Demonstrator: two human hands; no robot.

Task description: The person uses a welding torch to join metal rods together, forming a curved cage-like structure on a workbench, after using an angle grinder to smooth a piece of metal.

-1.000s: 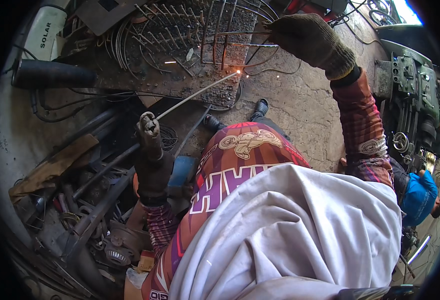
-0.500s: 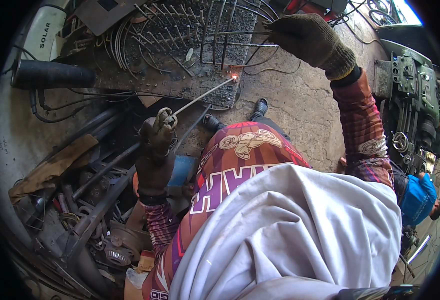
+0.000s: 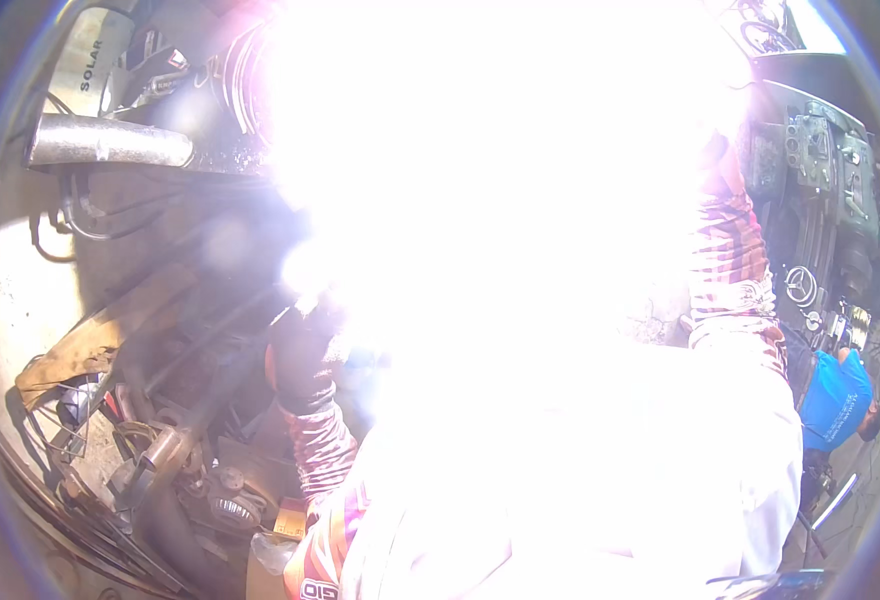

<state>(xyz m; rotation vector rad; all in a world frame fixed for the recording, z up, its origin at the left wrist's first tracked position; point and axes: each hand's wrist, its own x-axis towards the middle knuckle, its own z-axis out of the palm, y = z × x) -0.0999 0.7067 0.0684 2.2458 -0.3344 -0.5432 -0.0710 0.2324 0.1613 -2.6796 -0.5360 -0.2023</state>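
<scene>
A white glare, like that of a welding arc, washes out the middle of the head view. It hides the workbench top, the bent metal rods and the welding rod. The dark glove of my left hand (image 3: 307, 365) shows below the glare's left edge. Its fingers are bleached out, but the burning arc fits the electrode holder gripped there in the earlier frame. Of my right arm only the patterned sleeve (image 3: 732, 255) shows. My right hand is lost in the brightness, so its grip cannot be seen. A pale cloth (image 3: 768, 500) lies over my front.
At left are a thick tube (image 3: 110, 142), cables (image 3: 90, 225), a brown sheet (image 3: 95, 345) and piled metal scrap (image 3: 175, 450). A grey-green machine (image 3: 830, 170) with handwheels stands at right. Near it is another person in a blue shirt (image 3: 835, 400).
The small glowing spot at the rod's tip, on the bench's near edge, has flared into a blinding light. Both hands' fingers and the bent rods have vanished in it. Both forearms stay about where they were.
</scene>
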